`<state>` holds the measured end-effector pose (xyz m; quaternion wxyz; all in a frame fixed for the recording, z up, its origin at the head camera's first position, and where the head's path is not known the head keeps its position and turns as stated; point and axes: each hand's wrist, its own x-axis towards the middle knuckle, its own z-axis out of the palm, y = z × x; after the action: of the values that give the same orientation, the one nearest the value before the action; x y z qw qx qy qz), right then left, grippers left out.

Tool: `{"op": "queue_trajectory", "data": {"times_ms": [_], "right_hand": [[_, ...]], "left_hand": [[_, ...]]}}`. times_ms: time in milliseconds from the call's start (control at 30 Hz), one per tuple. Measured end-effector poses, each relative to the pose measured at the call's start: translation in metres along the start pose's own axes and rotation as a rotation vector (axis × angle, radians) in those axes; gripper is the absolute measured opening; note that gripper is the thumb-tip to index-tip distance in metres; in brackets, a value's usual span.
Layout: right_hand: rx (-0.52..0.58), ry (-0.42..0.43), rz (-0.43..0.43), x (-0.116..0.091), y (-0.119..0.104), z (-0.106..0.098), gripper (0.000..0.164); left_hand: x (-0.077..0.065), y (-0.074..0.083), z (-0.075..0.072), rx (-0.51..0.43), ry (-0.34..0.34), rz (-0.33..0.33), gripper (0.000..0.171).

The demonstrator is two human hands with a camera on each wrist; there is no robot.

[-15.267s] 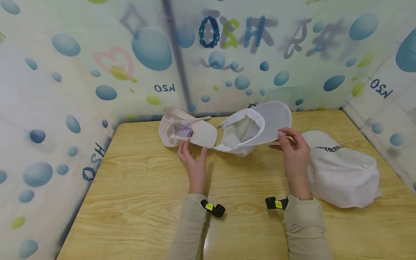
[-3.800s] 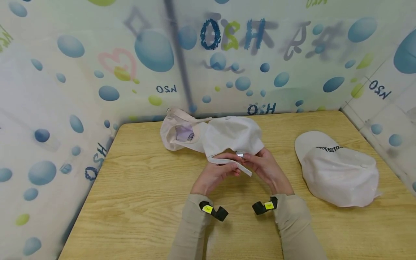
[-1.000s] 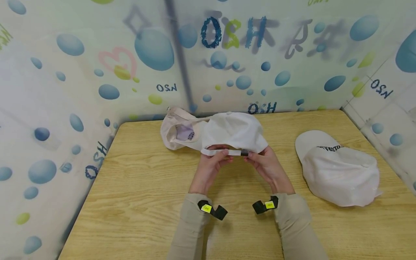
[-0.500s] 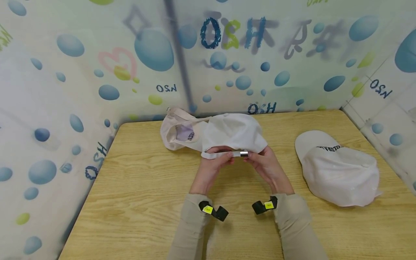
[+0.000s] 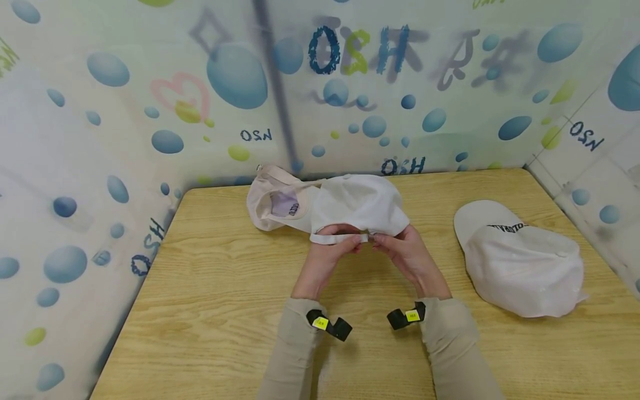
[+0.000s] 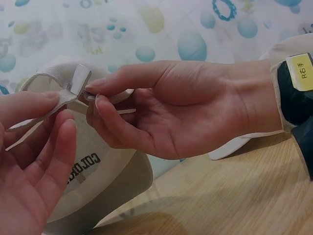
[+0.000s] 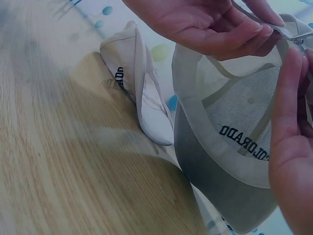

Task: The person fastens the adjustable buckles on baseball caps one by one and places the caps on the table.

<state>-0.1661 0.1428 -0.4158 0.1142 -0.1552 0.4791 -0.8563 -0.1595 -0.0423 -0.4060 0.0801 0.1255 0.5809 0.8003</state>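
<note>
A white baseball cap (image 5: 357, 203) is held up at the middle of the far table edge, its back opening toward me. My left hand (image 5: 322, 264) pinches the cap's white strap (image 5: 332, 239) between thumb and fingers. My right hand (image 5: 412, 258) pinches the cap's back edge by the metal buckle (image 6: 79, 78). In the left wrist view the buckle's flap stands tilted up, close to both sets of fingertips. Inside the cap, COLORADO lettering (image 7: 244, 142) shows mirrored in the right wrist view, above the shaded brim (image 7: 230, 200).
A pale pink cap (image 5: 270, 205) lies upturned at the left, against the held cap. Another white cap (image 5: 525, 266) with dark lettering rests at the right on the wooden table (image 5: 210, 311). A patterned sheet (image 5: 225, 128) hangs behind the table.
Earlier the cap was upturned with my right hand on its brim; since then it was turned round and its loose strap end drawn in. Over the last second the buckle flap has tilted.
</note>
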Motion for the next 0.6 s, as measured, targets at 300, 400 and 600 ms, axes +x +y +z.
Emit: {"op": "queue_trajectory", "data": {"times_ms": [300,400,600], "right_hand": [[-0.005,-0.034,0.005,0.001,0.002,0.0,0.029],[-0.005,-0.039,0.007,0.001,0.002,0.0,0.028],[-0.005,-0.058,0.006,0.001,0.003,-0.001,0.026]], "left_hand": [[-0.001,0.004,0.002,0.023,-0.018,-0.015,0.019],[0.001,-0.001,0.001,0.013,-0.027,-0.021,0.021],[0.001,-0.002,0.002,0.013,-0.034,-0.035,0.022]]}}
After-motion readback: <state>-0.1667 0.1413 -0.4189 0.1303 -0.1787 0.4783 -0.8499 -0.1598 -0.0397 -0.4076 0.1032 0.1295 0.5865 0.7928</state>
